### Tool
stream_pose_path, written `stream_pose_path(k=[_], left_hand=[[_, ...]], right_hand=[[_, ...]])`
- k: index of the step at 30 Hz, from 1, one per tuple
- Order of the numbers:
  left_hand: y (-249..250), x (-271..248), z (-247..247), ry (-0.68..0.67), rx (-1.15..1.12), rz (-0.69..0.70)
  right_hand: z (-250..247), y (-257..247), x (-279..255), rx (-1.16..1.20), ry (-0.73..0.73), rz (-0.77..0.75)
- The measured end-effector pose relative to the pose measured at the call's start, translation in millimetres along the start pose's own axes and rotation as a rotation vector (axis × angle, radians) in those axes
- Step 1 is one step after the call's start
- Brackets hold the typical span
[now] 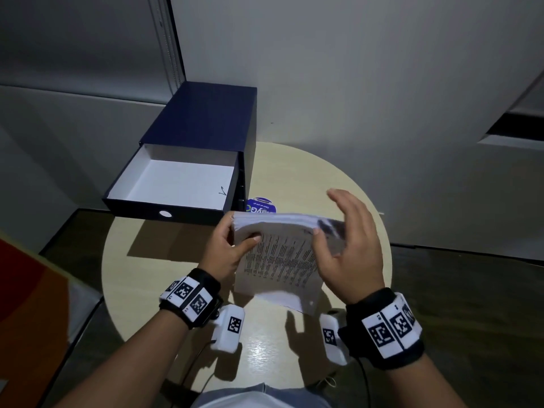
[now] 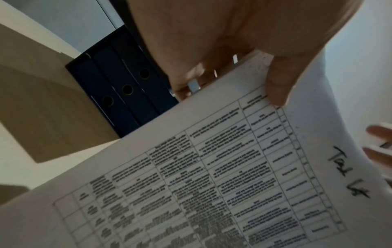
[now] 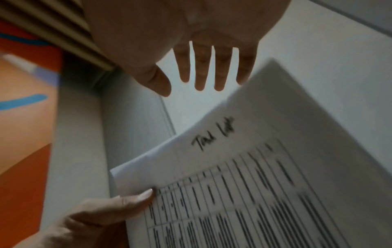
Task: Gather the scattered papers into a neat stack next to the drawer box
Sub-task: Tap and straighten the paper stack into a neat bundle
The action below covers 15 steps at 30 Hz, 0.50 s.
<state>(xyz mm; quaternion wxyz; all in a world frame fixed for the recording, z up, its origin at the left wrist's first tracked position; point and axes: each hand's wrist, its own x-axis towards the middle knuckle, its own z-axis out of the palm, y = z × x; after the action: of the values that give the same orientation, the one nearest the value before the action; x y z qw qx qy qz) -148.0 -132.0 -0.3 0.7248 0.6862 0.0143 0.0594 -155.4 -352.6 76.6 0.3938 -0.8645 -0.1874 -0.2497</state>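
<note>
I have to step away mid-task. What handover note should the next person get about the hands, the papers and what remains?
Left hand: pinches the left edge of the white printed paper stack, held tilted above the round beige table.
Right hand: open, fingers straight, at the stack's right edge; only the thumb seems to touch it.
Dark blue drawer box: on the table's far left, top drawer pulled open and empty.
Done: papers gathered in hand.
Left: square the edges and lay the stack beside the box.
</note>
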Motion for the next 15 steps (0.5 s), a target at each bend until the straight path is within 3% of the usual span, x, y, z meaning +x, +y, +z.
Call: stream_pose_path(k=[4,7,10,12,15], left_hand=[[1.4,-2.1,10.4,-0.066,-0.01,0.012],[6.3,0.5,9.5,-0.016,-0.043,-0.014],[16.9,3.9,-1.6,0.098,-0.056,0.001],[21.3,3.7,-7.0,0.141,-0.114,-0.004],[26.2,5.3,-7.8,0.136,-0.144,-0.007]], right_hand=[[2.9,-34.3,14.6,-0.212,-0.183,-0.194],[-1.2,-38.2,21.8,-0.228,-0.149,-0.207],[-14.8,-2.5,20.7,0.126,-0.017,0.111],[-12.3,22.7,14.1,0.386,-0.128,0.34],[7.6,46.8,1.3,0.619,-0.263,0.548]])
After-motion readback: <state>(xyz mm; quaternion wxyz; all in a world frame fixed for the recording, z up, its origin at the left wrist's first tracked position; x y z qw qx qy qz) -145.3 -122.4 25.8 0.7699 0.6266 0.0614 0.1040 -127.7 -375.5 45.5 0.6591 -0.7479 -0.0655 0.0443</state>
